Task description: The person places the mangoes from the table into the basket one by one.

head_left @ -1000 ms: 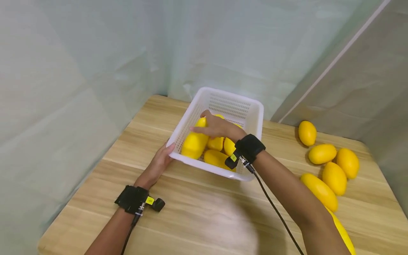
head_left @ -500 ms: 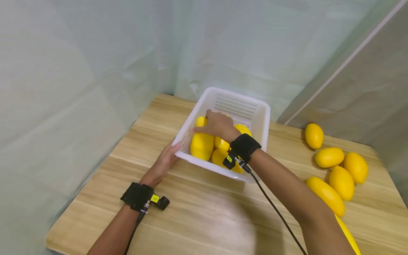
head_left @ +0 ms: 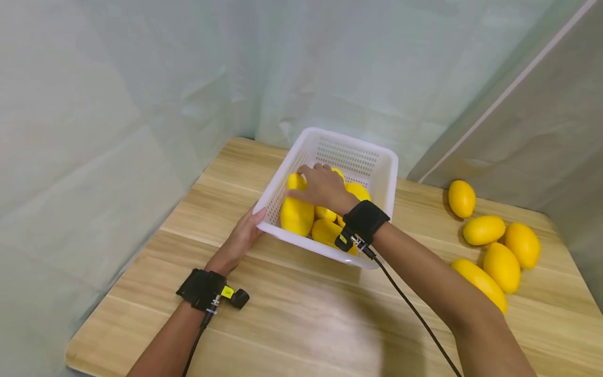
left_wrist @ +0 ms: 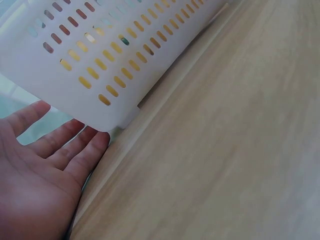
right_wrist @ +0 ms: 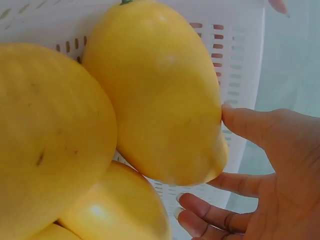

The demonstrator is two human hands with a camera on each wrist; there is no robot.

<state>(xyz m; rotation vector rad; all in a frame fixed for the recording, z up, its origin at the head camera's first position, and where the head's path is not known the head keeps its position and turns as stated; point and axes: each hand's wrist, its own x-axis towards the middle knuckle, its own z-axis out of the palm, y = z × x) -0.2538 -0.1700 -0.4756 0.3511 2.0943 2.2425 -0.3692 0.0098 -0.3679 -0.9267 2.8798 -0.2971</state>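
One white perforated plastic basket (head_left: 350, 155) holds at least four yellow oval fruits (head_left: 298, 215), five more such fruits (head_left: 484, 230) lie on one pale wooden tabletop (head_left: 301, 319), and two black wrist straps (head_left: 202, 289) show.

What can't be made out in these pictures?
How many fruit the basket holds: head view, the right hand and strap cover some.
Some of the left hand's fingertips: left wrist view, behind the basket.
The left fruit's full shape: right wrist view, cut off by the left edge.
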